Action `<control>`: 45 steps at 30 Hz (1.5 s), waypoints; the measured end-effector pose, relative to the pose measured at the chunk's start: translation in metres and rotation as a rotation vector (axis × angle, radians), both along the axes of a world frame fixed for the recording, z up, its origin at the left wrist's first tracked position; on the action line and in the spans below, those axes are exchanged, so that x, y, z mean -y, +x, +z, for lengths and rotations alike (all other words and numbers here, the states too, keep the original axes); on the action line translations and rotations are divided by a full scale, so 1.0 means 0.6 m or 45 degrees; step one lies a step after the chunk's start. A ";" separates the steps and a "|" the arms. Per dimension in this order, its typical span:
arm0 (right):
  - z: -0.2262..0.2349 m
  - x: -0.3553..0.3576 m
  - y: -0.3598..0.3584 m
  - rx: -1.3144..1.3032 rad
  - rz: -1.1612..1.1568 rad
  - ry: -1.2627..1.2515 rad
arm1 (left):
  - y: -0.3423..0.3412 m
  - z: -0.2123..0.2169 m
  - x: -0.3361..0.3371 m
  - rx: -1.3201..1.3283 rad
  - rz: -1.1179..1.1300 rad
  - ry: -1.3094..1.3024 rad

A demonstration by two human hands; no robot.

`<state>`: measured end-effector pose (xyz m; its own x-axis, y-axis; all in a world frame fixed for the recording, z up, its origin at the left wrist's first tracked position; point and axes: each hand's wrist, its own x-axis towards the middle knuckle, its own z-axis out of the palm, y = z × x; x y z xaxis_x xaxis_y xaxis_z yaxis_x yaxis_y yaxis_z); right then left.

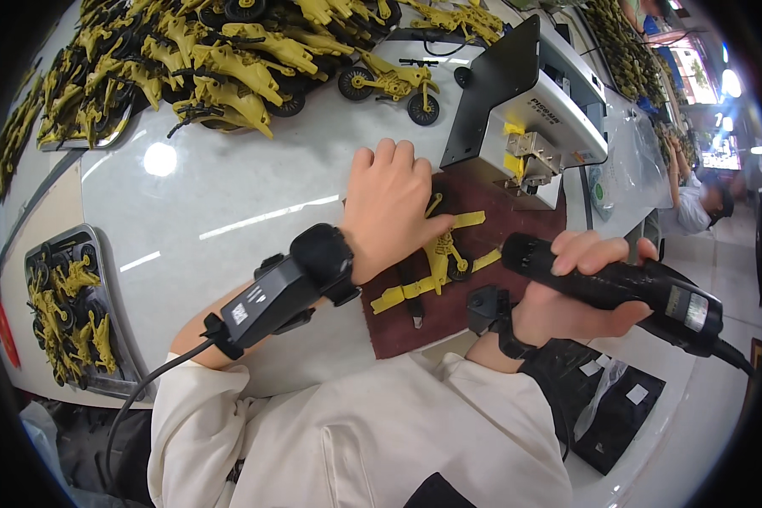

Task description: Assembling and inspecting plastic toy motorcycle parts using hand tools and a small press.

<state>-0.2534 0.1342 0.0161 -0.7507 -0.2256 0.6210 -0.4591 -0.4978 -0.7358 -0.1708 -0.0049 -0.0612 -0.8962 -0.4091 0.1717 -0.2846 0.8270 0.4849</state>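
My right hand (580,292) is wrapped round a black corded electric screwdriver (610,284), held to the right of a dark red mat (516,224). No bit shows at its tip. Over the mat's left part my left hand (394,199) is closed, knuckles up and thumb reaching right; what lies under its fingers is hidden. Beside that thumb a yellow and black toy motorcycle (438,254) lies on the mat, partly covered by the hand. Strips of yellow tape (389,298) are stuck on the mat around it. Both wrists wear black strapped devices.
Behind the mat stands a white box-shaped machine (559,127) with a black side panel, like a screw feeder. One toy motorcycle (394,83) stands left of it. Many more are piled (220,63) at the back left. A metal tray (129,360) of yellow parts sits far left.
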 end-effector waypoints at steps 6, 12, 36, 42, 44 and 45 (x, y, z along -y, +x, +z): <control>-0.004 -0.020 -0.009 0.089 -0.034 -0.077 | -0.007 0.018 -0.002 -0.364 -0.003 0.333; 0.030 -0.040 -0.024 0.023 -0.154 -0.260 | 0.001 0.075 0.008 -0.782 -0.210 0.095; 0.011 -0.041 -0.015 0.119 -0.067 -0.094 | 0.041 -0.005 -0.001 -0.692 -0.517 0.406; 0.007 -0.042 -0.021 0.130 -0.070 -0.154 | 0.039 -0.002 0.000 -0.670 -0.539 0.443; 0.008 -0.041 -0.021 0.133 -0.072 -0.152 | 0.041 -0.001 0.000 -0.650 -0.548 0.450; 0.008 -0.040 -0.020 0.136 -0.073 -0.152 | 0.042 0.001 0.001 -0.593 -0.576 0.469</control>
